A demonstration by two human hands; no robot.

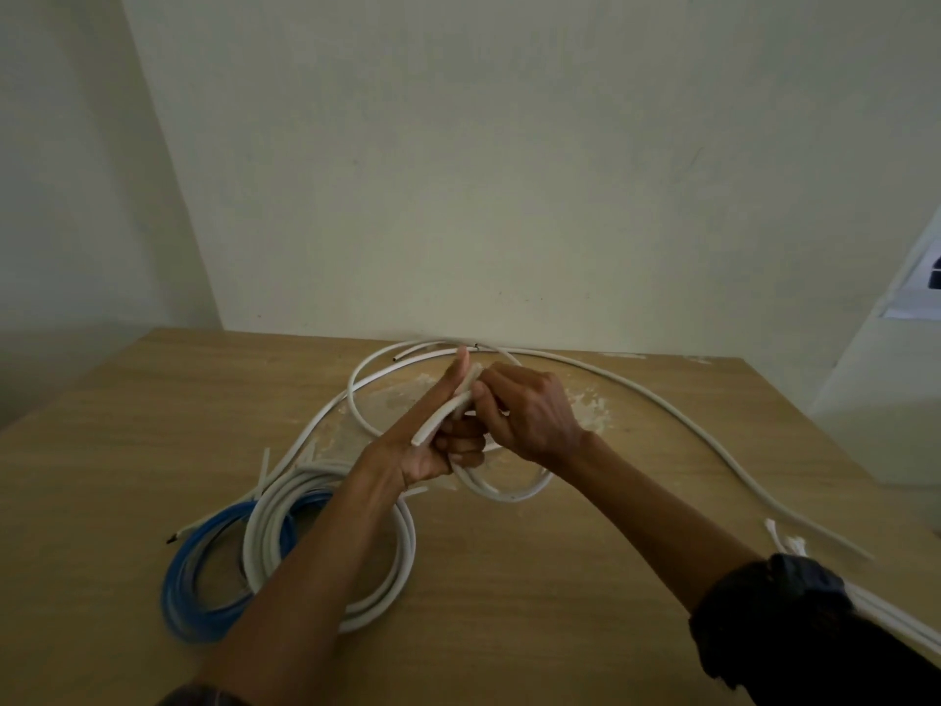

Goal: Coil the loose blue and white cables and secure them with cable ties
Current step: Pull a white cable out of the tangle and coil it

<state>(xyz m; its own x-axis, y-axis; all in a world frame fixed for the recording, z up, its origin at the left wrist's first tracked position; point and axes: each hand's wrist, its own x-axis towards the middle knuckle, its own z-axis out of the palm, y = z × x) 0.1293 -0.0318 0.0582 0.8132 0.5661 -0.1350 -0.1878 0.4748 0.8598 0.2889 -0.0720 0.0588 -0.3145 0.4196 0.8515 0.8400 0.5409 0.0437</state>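
Both my hands meet above the middle of the wooden table (509,578). My left hand (433,450) grips the end of a loose white cable (677,415), whose cut tip sticks out over the palm. My right hand (529,415) pinches the same cable just beyond it, at the left thumb. A small loop of this cable hangs below the hands, and the rest runs in a long curve along the back and off to the right. At the front left lie a coiled white cable (402,568) and, partly under it, a coiled blue cable (178,593).
Several white cable ties (786,542) lie near the table's right edge, and a few more (265,466) behind the coils. The table stands against a pale wall (509,170). A white patch of dust or scraped paint marks the wood under my hands.
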